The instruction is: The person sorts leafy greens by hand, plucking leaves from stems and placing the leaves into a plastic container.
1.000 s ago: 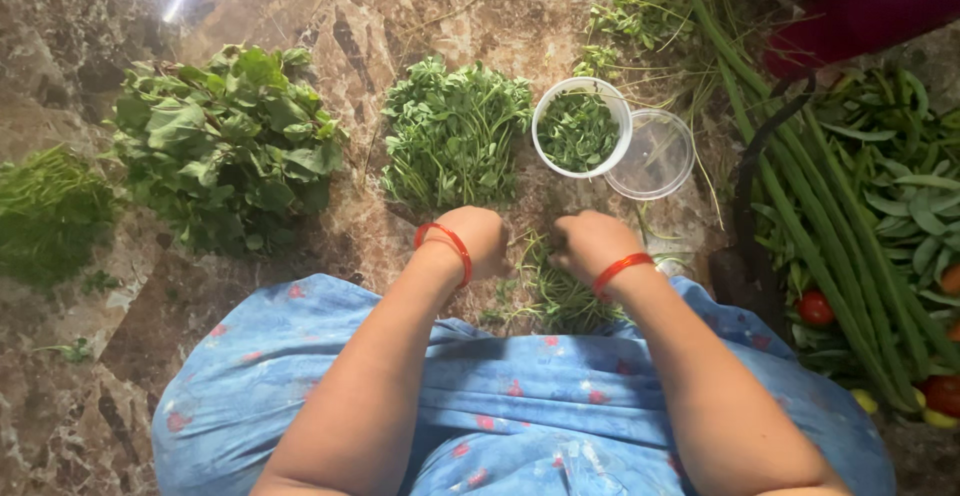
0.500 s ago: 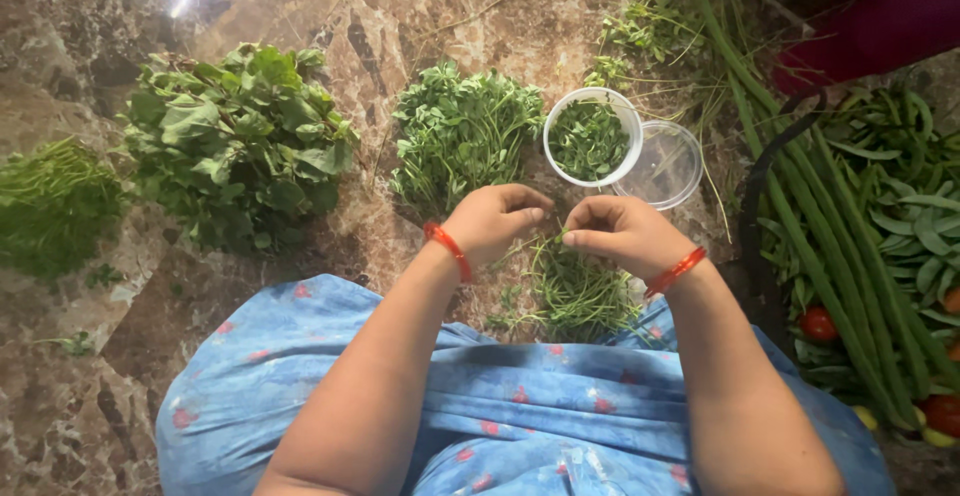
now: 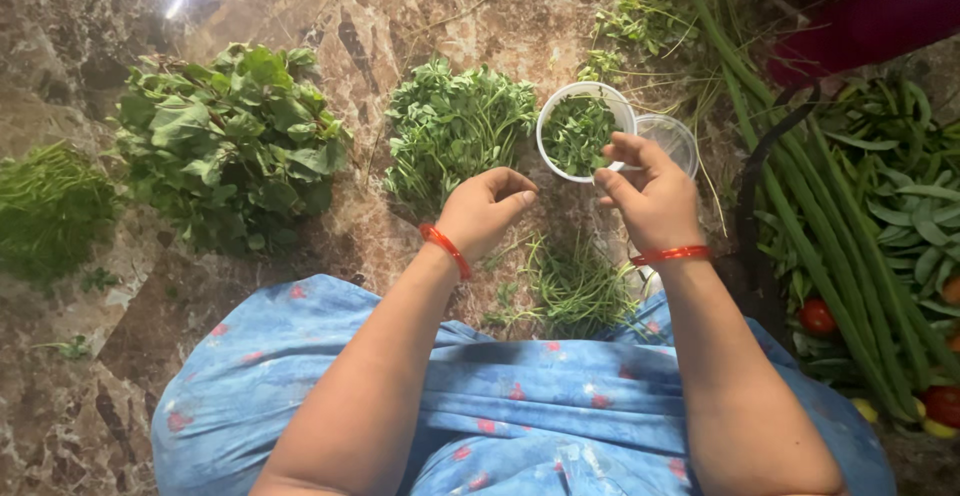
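Head view: person sits on a marble floor (image 3: 90, 406), blue dress, greens laid out around.
Left hand (image 3: 487, 211): fingers curled, thumb and forefinger nearly closed; cannot tell if a sprig is pinched. It hangs just below the herb bunch (image 3: 455, 126).
Right hand (image 3: 650, 196): loosely curled, fingers half open, at the near rim of the tub (image 3: 585, 131); fingertips touch or almost touch the rim. Nothing clearly held.
Tub: white, round, upright, mouth up, standing between herb bunch and clear lid (image 3: 668, 141), which lies just beside it on the right.
Progress, judged: tub holds a fair layer of picked green leaves, roughly half full. Herb bunch looks largely unpicked. So some picking is done, most left.
Stems (image 3: 575, 291): thin stripped-looking stalks heaped at the lap, below both hands; likely the discards.
Herb bunch axis: long axis runs roughly near-to-far, leafy tops spread away from the person, stem ends toward the left hand.
Other greens: broad-leaf bunch (image 3: 230, 141) well left; fine dark bunch (image 3: 45, 206) at far left edge.
Right side: long beans (image 3: 800, 206) lie diagonally, with flat pods (image 3: 900, 196) and tomatoes (image 3: 817, 316) beside them.
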